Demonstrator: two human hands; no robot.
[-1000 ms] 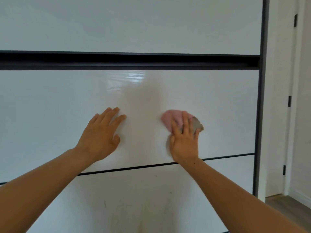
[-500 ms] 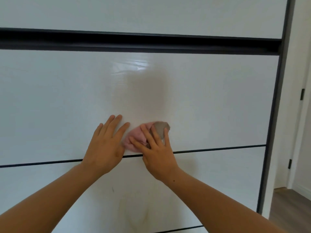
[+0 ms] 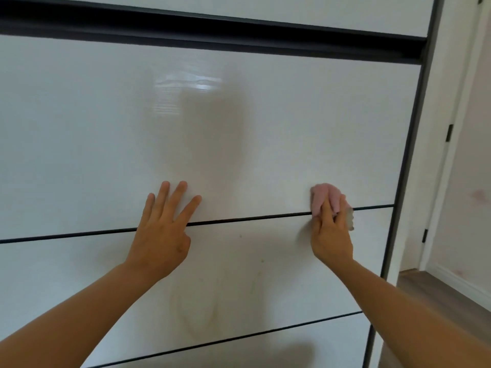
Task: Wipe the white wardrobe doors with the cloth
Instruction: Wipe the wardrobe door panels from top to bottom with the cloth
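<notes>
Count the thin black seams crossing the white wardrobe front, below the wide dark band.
2. The upper seam runs behind the left hand and the cloth; the lower seam crosses near the bottom of the view. Others may lie out of frame.

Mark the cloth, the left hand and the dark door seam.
cloth (image 3: 320,195), head view, pink upper fold.
left hand (image 3: 162,235), head view, back of the hand.
dark door seam (image 3: 239,219), head view, stretch between the hands.
</notes>
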